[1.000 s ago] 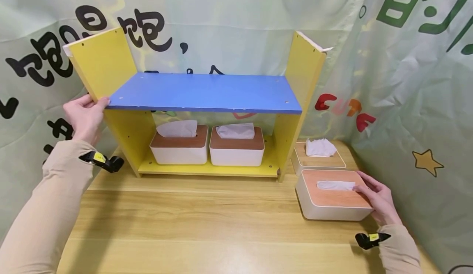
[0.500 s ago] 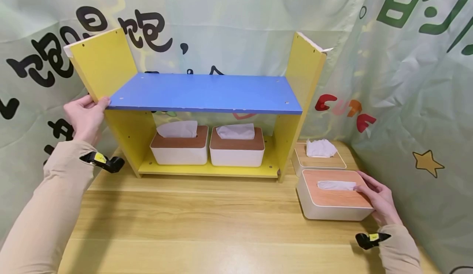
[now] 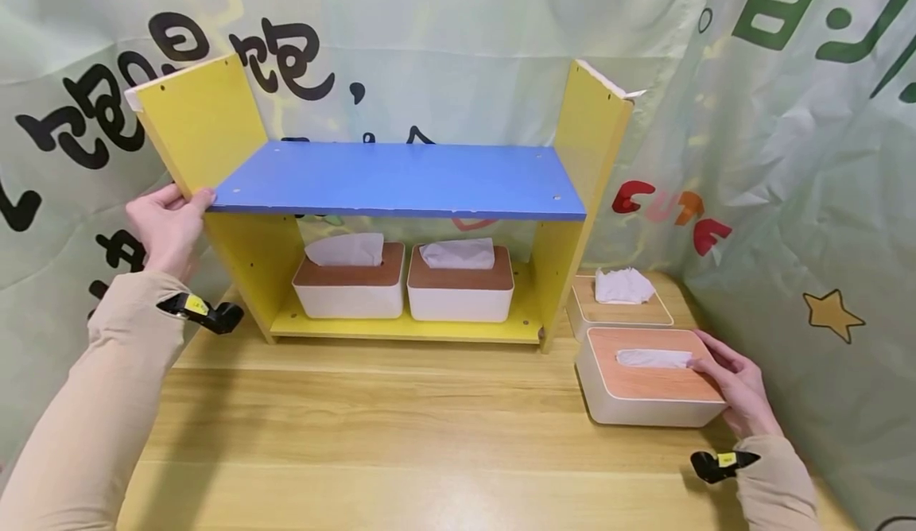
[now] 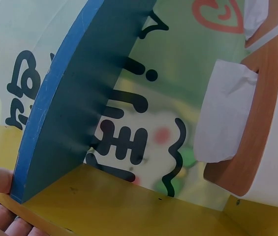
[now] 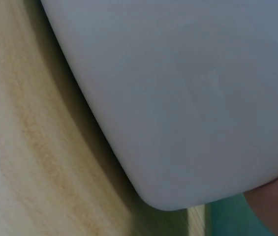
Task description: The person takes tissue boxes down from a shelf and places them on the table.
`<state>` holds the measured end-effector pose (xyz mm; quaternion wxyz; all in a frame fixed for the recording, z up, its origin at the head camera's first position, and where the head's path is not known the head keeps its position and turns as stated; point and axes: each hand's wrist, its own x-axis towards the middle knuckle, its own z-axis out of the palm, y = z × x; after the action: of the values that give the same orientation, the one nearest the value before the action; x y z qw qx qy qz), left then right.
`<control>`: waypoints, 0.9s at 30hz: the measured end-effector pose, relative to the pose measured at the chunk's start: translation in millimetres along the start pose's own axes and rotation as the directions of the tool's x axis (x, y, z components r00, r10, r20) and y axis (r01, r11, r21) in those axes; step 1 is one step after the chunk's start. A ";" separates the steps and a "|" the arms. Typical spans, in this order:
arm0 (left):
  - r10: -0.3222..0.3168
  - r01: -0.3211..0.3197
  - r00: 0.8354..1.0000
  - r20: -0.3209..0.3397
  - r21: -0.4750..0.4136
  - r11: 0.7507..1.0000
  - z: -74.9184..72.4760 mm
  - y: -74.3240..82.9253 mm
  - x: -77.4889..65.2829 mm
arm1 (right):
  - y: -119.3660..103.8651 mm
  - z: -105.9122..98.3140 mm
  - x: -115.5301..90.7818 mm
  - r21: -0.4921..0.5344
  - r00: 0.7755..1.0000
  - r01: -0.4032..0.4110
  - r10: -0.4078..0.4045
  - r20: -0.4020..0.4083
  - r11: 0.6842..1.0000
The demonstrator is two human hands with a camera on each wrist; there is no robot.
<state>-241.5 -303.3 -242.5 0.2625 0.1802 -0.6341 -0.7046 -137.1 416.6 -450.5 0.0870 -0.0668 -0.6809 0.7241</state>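
A small yellow shelf unit (image 3: 189, 129) with a blue middle board (image 3: 401, 177) stands at the back of the table. My left hand (image 3: 168, 229) grips the front edge of its left side panel, thumb at the end of the blue board. At the right, my right hand (image 3: 740, 384) holds the right end of a white tissue box (image 3: 644, 410) with a wood-look lid. The thumb lies on the lid beside the tissue; fingers reach round the far side and are partly hidden. In the right wrist view, the box's white wall (image 5: 178, 113) fills most of the frame.
Two tissue boxes with brown lids, a left one (image 3: 348, 300) and a right one (image 3: 460, 302), sit side by side on the yellow bottom board (image 3: 401, 330). Another tissue box (image 3: 583, 308) stands behind the held one. Printed cloth (image 3: 458, 62) hangs behind and at the sides of the wooden table (image 3: 372, 436).
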 end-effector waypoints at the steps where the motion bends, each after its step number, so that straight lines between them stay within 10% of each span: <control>1: -0.001 0.001 1.000 0.000 -0.003 1.000 -0.1 0.2 0.1 | -0.4 0.1 0.5 0.002 1.000 0.003 -0.003 0.003 1.000; 27: 0.012 -0.012 1.000 -0.011 0.009 1.000 0.8 -0.1 0.4 | -0.9 -0.5 -1.0 -0.007 0.999 -0.044 0.044 0.010 0.999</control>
<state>-242.3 -302.9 -242.5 0.2695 0.1816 -0.6367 -0.6993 -136.0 417.0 -449.6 0.0673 -0.0787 -0.6822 0.7238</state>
